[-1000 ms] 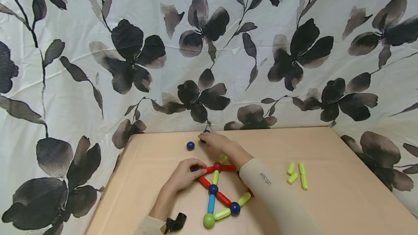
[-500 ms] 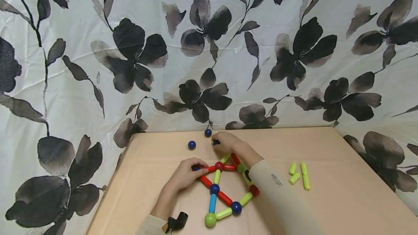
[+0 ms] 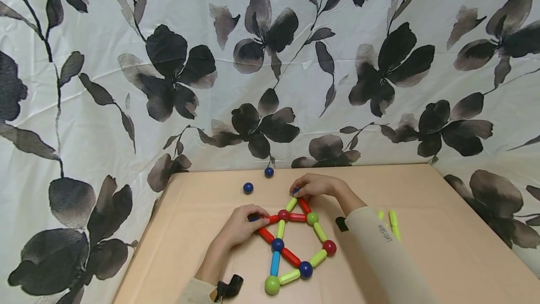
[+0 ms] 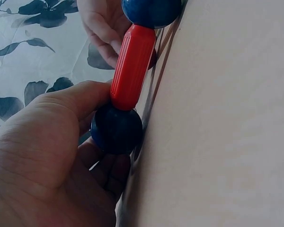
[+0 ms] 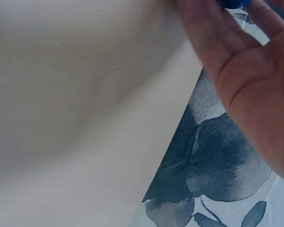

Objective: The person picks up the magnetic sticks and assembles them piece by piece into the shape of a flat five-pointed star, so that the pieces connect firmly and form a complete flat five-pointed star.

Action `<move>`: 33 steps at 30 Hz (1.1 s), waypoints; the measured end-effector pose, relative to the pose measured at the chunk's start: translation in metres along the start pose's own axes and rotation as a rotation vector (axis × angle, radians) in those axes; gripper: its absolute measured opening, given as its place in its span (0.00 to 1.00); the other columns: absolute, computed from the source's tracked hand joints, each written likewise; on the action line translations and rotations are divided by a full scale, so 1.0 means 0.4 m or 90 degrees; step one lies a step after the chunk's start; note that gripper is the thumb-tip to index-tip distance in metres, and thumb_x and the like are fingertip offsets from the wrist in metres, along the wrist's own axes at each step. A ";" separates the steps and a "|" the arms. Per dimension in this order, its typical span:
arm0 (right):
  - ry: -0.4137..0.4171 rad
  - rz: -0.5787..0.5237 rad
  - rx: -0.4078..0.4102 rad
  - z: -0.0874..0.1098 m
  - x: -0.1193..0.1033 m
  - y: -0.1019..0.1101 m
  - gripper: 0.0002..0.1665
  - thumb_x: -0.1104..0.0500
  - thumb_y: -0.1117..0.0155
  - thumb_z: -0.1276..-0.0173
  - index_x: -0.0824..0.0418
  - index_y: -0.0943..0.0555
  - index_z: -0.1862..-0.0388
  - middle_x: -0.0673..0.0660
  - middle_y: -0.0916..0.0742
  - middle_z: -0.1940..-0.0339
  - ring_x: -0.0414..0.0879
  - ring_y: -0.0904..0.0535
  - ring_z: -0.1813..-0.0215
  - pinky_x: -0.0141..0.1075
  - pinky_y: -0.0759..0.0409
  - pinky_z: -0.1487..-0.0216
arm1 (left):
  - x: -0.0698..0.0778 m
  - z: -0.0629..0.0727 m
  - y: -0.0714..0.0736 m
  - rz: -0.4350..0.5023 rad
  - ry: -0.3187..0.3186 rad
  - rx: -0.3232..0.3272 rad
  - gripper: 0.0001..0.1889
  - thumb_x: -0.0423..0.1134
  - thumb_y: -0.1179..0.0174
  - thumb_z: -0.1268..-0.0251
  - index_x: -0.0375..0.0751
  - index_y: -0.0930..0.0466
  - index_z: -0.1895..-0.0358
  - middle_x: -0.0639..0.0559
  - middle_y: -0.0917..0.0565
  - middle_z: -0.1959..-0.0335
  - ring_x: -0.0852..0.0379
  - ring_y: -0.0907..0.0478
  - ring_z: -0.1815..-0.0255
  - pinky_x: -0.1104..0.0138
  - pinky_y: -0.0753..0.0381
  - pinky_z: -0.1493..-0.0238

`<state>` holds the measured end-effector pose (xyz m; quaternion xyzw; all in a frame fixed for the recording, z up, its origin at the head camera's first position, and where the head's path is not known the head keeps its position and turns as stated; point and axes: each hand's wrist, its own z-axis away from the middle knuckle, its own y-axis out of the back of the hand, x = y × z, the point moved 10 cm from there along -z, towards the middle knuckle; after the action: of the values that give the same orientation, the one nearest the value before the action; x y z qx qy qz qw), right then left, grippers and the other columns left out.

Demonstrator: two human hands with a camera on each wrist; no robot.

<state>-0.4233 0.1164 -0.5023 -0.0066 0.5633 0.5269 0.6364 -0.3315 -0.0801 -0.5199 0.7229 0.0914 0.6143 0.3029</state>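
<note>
A left hand and a right hand each hold a ball on a stick-and-ball shape.
The shape lies flat on the tan table. The left hand's thumb and fingers grip the left blue ball, hiding most of it from the head camera. Up close, a red stick joins it to another blue ball, cut off at the top. The right hand's fingers pinch the far blue ball at the shape's far tip, by a yellow-green stick. They cover it, so I cannot tell if it touches every stick there. The right wrist view shows only a bit of blue. The right sleeve partly hides loose yellow-green sticks. Two loose blue balls sit far left.
</note>
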 end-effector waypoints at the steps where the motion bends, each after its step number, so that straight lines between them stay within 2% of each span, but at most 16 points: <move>1: -0.004 -0.011 0.000 0.002 0.003 -0.001 0.18 0.57 0.35 0.25 0.60 0.16 0.40 0.55 0.16 0.53 0.47 0.19 0.59 0.40 0.14 0.49 | 0.000 0.000 -0.001 -0.001 -0.001 0.000 0.05 0.47 0.32 0.29 0.57 0.10 0.54 0.61 0.14 0.54 0.55 0.22 0.48 0.50 0.27 0.35; 5: 0.008 0.017 0.028 0.008 -0.002 0.003 0.19 0.56 0.32 0.26 0.59 0.15 0.40 0.54 0.15 0.52 0.47 0.21 0.55 0.39 0.17 0.49 | 0.004 -0.001 -0.002 0.002 -0.003 0.000 0.05 0.47 0.32 0.29 0.57 0.10 0.54 0.61 0.14 0.54 0.55 0.22 0.47 0.49 0.27 0.34; 10: 0.044 0.104 0.070 0.020 -0.021 0.003 0.20 0.57 0.34 0.25 0.59 0.15 0.37 0.55 0.13 0.45 0.48 0.23 0.46 0.46 0.23 0.37 | 0.008 -0.002 -0.005 0.004 -0.005 -0.001 0.06 0.47 0.32 0.29 0.56 0.10 0.54 0.60 0.13 0.54 0.55 0.22 0.47 0.49 0.27 0.34; 12: 0.041 0.130 0.082 0.029 -0.019 0.000 0.23 0.56 0.33 0.25 0.60 0.17 0.34 0.57 0.14 0.43 0.49 0.23 0.45 0.50 0.23 0.34 | 0.007 -0.002 -0.006 0.004 -0.003 -0.001 0.06 0.47 0.32 0.29 0.56 0.10 0.54 0.60 0.13 0.54 0.55 0.22 0.47 0.50 0.26 0.35; 15: 0.019 0.154 0.113 0.049 -0.013 0.001 0.30 0.55 0.31 0.27 0.61 0.22 0.29 0.57 0.15 0.44 0.50 0.23 0.46 0.51 0.21 0.35 | 0.002 -0.002 -0.006 0.003 0.003 0.000 0.05 0.47 0.32 0.29 0.57 0.11 0.54 0.61 0.14 0.54 0.55 0.22 0.48 0.50 0.26 0.36; 17: 0.001 0.162 0.144 0.077 -0.015 0.001 0.33 0.54 0.30 0.27 0.60 0.25 0.26 0.57 0.15 0.45 0.49 0.22 0.48 0.50 0.19 0.38 | -0.001 -0.002 -0.006 0.004 0.007 0.000 0.05 0.47 0.32 0.29 0.58 0.11 0.54 0.61 0.14 0.55 0.55 0.23 0.48 0.51 0.26 0.36; 19: -0.001 0.161 0.181 0.117 -0.023 0.000 0.32 0.56 0.32 0.26 0.59 0.26 0.26 0.57 0.16 0.46 0.49 0.21 0.49 0.47 0.18 0.41 | -0.003 -0.001 -0.005 0.004 0.009 0.001 0.05 0.48 0.32 0.29 0.58 0.11 0.55 0.61 0.14 0.56 0.55 0.23 0.49 0.51 0.27 0.36; 22: 0.010 0.153 0.240 0.195 -0.036 -0.008 0.25 0.60 0.34 0.27 0.58 0.21 0.32 0.57 0.17 0.46 0.50 0.21 0.50 0.45 0.17 0.47 | -0.003 -0.001 -0.005 0.003 0.006 0.000 0.05 0.48 0.32 0.29 0.58 0.11 0.55 0.61 0.15 0.56 0.55 0.23 0.49 0.52 0.26 0.38; 24: 0.023 0.143 0.254 0.241 -0.033 -0.019 0.21 0.62 0.33 0.29 0.57 0.18 0.38 0.58 0.17 0.48 0.50 0.21 0.50 0.44 0.17 0.50 | -0.003 -0.001 -0.007 0.003 0.003 -0.002 0.05 0.48 0.32 0.29 0.58 0.11 0.54 0.61 0.15 0.56 0.55 0.23 0.50 0.53 0.26 0.39; 26: 0.035 0.122 0.237 0.274 -0.023 -0.041 0.17 0.63 0.30 0.30 0.54 0.16 0.43 0.56 0.18 0.50 0.50 0.22 0.50 0.44 0.18 0.50 | -0.003 -0.002 -0.007 -0.002 -0.003 -0.003 0.06 0.48 0.32 0.29 0.58 0.11 0.54 0.61 0.15 0.55 0.56 0.23 0.50 0.54 0.25 0.39; 28: 0.052 0.085 0.191 0.290 -0.012 -0.067 0.17 0.63 0.27 0.33 0.53 0.14 0.46 0.56 0.18 0.52 0.50 0.22 0.51 0.43 0.19 0.50 | -0.003 -0.003 -0.005 -0.003 -0.005 -0.001 0.06 0.47 0.32 0.29 0.58 0.11 0.53 0.60 0.16 0.54 0.56 0.22 0.49 0.54 0.24 0.39; 31: 0.070 0.041 0.111 0.292 0.000 -0.106 0.15 0.62 0.24 0.35 0.53 0.11 0.50 0.57 0.17 0.56 0.49 0.23 0.54 0.40 0.23 0.53 | -0.004 -0.002 -0.004 -0.008 -0.012 0.000 0.07 0.48 0.33 0.28 0.57 0.11 0.52 0.60 0.15 0.53 0.56 0.22 0.48 0.53 0.24 0.39; 33: 0.071 0.029 0.081 0.287 0.008 -0.120 0.13 0.61 0.22 0.36 0.53 0.09 0.53 0.58 0.17 0.58 0.49 0.24 0.57 0.37 0.26 0.57 | -0.004 -0.003 -0.008 -0.002 -0.014 -0.005 0.08 0.48 0.33 0.28 0.58 0.11 0.51 0.60 0.14 0.52 0.55 0.22 0.47 0.51 0.25 0.37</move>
<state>-0.3098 0.1663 -0.4910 0.0168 0.6302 0.5032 0.5911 -0.3321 -0.0780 -0.5227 0.7283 0.0871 0.6061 0.3076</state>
